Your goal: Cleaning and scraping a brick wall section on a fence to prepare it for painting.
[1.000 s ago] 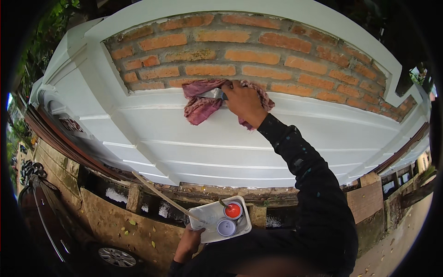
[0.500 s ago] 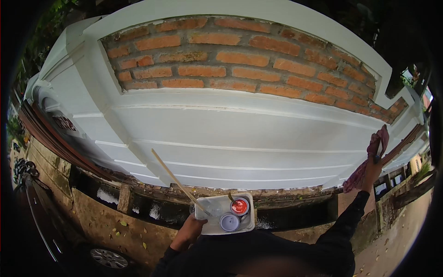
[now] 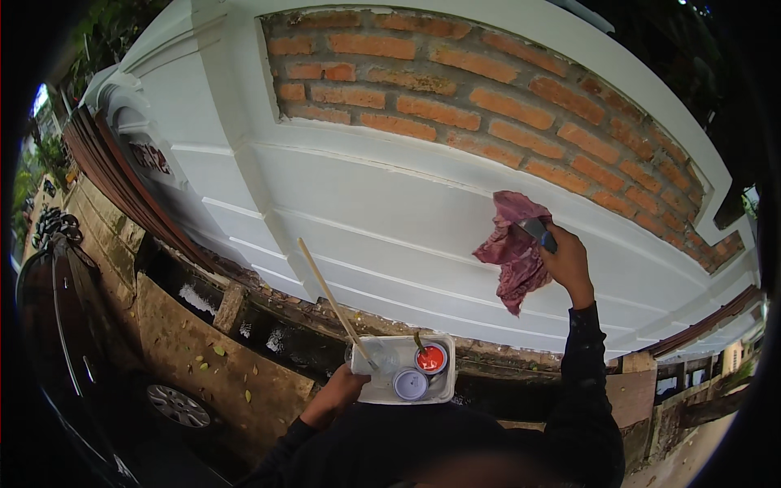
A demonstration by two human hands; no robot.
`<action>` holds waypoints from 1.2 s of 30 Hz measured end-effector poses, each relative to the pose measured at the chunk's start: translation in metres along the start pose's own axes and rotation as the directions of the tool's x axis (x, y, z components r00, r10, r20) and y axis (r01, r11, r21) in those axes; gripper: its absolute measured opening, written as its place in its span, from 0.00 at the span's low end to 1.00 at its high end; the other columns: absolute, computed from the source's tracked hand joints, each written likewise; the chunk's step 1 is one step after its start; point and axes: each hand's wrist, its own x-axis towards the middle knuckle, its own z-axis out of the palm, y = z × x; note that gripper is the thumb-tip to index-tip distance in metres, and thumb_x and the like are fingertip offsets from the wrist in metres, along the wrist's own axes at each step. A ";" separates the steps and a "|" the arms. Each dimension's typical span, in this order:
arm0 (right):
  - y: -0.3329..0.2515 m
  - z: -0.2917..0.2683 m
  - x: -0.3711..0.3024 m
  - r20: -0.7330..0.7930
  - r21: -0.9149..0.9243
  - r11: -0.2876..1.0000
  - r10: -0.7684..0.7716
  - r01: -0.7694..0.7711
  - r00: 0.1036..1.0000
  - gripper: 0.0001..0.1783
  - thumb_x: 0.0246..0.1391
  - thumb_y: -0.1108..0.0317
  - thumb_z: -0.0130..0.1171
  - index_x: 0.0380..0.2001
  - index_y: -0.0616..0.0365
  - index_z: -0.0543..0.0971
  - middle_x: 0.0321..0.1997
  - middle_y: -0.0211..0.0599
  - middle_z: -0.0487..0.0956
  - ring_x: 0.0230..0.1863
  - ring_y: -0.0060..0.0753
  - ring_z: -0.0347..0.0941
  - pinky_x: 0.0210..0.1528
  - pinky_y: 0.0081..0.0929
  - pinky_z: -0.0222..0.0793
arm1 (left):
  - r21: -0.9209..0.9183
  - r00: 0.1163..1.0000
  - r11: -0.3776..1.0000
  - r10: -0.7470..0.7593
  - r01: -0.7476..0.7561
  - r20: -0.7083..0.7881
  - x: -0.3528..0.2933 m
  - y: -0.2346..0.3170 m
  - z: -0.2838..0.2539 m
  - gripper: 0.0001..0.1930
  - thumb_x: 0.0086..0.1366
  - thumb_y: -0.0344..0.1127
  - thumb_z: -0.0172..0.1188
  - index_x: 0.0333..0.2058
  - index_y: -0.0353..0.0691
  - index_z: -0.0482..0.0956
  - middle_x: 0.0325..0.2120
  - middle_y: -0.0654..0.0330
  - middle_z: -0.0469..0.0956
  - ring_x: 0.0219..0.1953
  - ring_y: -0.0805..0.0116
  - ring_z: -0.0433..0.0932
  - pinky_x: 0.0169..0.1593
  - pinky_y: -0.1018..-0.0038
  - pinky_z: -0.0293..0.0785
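A crumpled maroon rag [image 3: 518, 264] hangs in front of the white wall [image 3: 382, 203]. My right hand [image 3: 569, 260] is closed on it, together with a dark grey-blue handled thing [image 3: 537, 233] whose kind I cannot make out. Low in the middle, my left hand [image 3: 343, 392] is closed round the left side of a white plastic tray [image 3: 452, 376]. Inside the tray are a can of red paint [image 3: 432, 356] with a dark handle standing in it, a round lid or can with a pale top [image 3: 411, 385] and a clear plastic cup [image 3: 381, 355]. A long wooden stick [image 3: 327, 293] leans out of the cup.
Exposed orange brickwork [image 3: 504, 98] fills a recessed panel above the white wall. A drainage ditch [image 3: 285, 346] with dark water runs along its foot. A dark car [image 3: 81, 350] stands at the left, and fallen leaves lie on the concrete slab [image 3: 220, 325].
My right hand has brought the rag from the far right to the wall's middle right. The view has turned, and the left hand still holds the tray.
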 end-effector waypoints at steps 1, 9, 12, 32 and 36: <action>-0.033 0.014 0.030 -0.002 0.029 0.991 -0.130 0.130 0.992 0.22 0.43 0.67 0.63 0.45 0.59 0.77 0.41 0.47 0.79 0.43 0.53 0.77 0.44 0.42 0.73 | -0.022 0.999 1.000 0.017 -0.018 -0.032 -0.006 -0.002 -0.004 0.20 0.61 0.25 0.55 0.52 0.29 0.72 0.44 0.53 0.79 0.49 0.64 0.75 0.55 0.71 0.69; -0.289 0.113 0.227 -0.290 -0.113 0.751 -0.651 0.650 0.702 0.15 0.50 0.68 0.57 0.44 0.50 0.77 0.42 0.40 0.74 0.36 0.49 0.79 0.33 0.42 0.76 | -0.151 0.947 0.968 -0.231 0.201 -0.222 -0.043 -0.015 -0.037 0.18 0.60 0.29 0.57 0.49 0.30 0.75 0.35 0.58 0.79 0.35 0.69 0.73 0.42 0.74 0.70; -0.366 0.180 0.268 -0.288 -0.214 0.685 -0.726 0.697 0.625 0.11 0.52 0.69 0.53 0.38 0.56 0.80 0.43 0.47 0.76 0.32 0.47 0.80 0.34 0.40 0.78 | -0.242 0.934 0.959 -0.216 0.148 -0.286 -0.056 -0.035 -0.048 0.17 0.60 0.28 0.57 0.48 0.30 0.76 0.36 0.58 0.80 0.37 0.68 0.74 0.43 0.73 0.70; 0.036 0.024 0.041 -0.176 -0.514 0.854 -0.015 -0.079 0.984 0.23 0.48 0.68 0.62 0.49 0.51 0.71 0.45 0.44 0.74 0.42 0.51 0.78 0.37 0.43 0.77 | -0.117 0.976 0.980 0.138 -0.159 -0.170 -0.013 -0.060 -0.077 0.16 0.60 0.27 0.53 0.48 0.30 0.76 0.41 0.54 0.80 0.45 0.66 0.76 0.51 0.71 0.70; 0.280 -0.042 -0.136 -0.439 -0.404 0.617 0.518 -0.676 0.734 0.13 0.49 0.61 0.57 0.32 0.61 0.78 0.27 0.52 0.81 0.30 0.58 0.79 0.31 0.48 0.74 | -0.073 0.986 0.989 0.121 -0.130 -0.115 0.002 -0.065 -0.075 0.17 0.58 0.29 0.54 0.47 0.29 0.77 0.39 0.53 0.81 0.43 0.64 0.77 0.49 0.70 0.71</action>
